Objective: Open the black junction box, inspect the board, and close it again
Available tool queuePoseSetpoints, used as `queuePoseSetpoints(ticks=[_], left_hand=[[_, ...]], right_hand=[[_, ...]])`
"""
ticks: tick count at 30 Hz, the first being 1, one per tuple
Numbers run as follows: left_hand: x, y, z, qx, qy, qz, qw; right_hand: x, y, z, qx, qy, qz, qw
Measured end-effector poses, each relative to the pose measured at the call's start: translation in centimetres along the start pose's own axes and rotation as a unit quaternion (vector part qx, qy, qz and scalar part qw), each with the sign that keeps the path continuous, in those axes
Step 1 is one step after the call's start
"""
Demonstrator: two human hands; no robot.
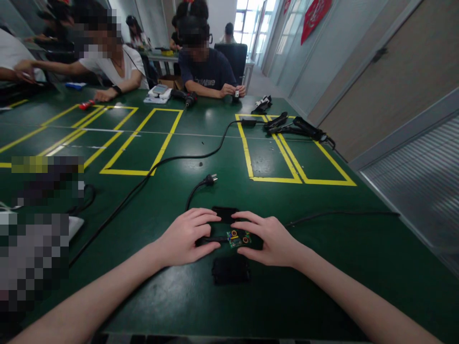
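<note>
A small green circuit board with copper coils lies on the table between my two hands. My left hand rests to its left, fingers curved and apart, over a black cord that runs to the board. On the other side my right hand arches around the board's right edge, its thumb and fingers apart; whether a fingertip touches the board I cannot tell. One black plastic case half lies in front of the board. Another black case piece is behind it, near the fingertips of both hands.
A black power plug lies beyond my left hand. One long black cable crosses the green table to a black device. Yellow tape rectangles mark the surface. Opposite, a person handles a small part near a power drill.
</note>
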State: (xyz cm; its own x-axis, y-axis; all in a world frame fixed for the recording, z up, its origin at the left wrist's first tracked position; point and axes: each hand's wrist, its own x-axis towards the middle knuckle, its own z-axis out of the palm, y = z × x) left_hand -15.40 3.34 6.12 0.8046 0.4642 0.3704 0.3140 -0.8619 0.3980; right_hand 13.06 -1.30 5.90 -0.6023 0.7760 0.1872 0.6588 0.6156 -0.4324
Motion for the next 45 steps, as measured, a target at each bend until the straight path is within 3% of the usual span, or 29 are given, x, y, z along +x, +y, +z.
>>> queuePoseSetpoints(ticks=[10, 17, 25, 32, 45], left_hand=[[0.0, -0.4, -0.1, 0.014, 0.021, -0.012, 1.000], [0.2, -0.7, 0.1, 0.051, 0.033, -0.015, 0.998], [0.1, -0.9, 0.1, 0.073, 0.025, -0.038, 0.996], [0.3, -1.1, 0.1, 0.078, -0.016, -0.045, 0.996], [0.3, -1.1, -0.3, 0.059, 0.009, -0.059, 0.997]], right_hand=[[-0.2, -0.5, 0.0, 0.016, -0.007, 0.005, 1.000], [0.1, -0.5, 0.8, 0.005, 0.060, 0.041, 0.997], [0.4, 0.1, 0.8, 0.021, 0.085, 0.036, 0.995], [0.5, 0.2, 0.8, 0.020, 0.101, 0.030, 0.994], [0.8, -0.3, 0.3, 0.024, 0.112, 0.041, 0.993]])
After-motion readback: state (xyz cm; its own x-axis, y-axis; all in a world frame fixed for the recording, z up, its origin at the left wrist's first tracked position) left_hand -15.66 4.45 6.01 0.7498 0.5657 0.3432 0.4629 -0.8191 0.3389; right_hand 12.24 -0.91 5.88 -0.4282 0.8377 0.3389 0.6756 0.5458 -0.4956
